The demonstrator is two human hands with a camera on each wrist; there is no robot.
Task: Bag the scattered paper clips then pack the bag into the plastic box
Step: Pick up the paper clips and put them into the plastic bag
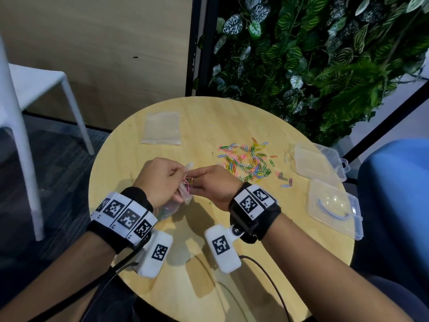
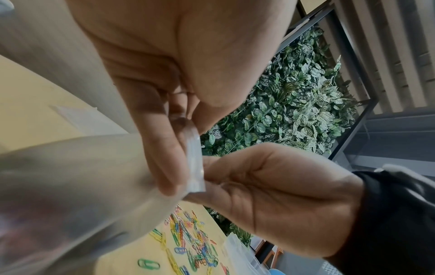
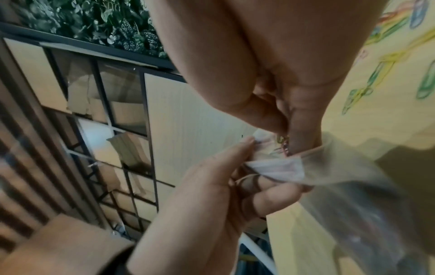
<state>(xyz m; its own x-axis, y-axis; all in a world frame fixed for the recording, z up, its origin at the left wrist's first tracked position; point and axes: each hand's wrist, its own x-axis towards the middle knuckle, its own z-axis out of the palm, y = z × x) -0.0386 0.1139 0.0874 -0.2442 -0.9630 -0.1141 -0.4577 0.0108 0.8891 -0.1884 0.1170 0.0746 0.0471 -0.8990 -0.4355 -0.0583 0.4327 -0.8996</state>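
A clear plastic bag (image 1: 183, 196) hangs over the round wooden table (image 1: 162, 296), and my left hand (image 1: 160, 180) pinches its mouth rim (image 2: 195, 163) to hold it up. My right hand (image 1: 209, 182) pinches a small bunch of coloured paper clips (image 1: 188, 181) right at the bag's mouth (image 3: 280, 167); the clips (image 3: 283, 143) show between its fingertips. A few clips lie blurred inside the bag. A pile of coloured paper clips (image 1: 250, 163) lies scattered on the table to the right of my hands. Two open clear plastic boxes (image 1: 318, 161) (image 1: 334, 210) sit at the right edge.
A stack of empty clear bags (image 1: 162, 131) lies at the table's far left. A white chair (image 1: 21, 117) stands to the left, a wall of green leaves (image 1: 325, 54) behind the table, and a blue seat (image 1: 399, 194) at the right.
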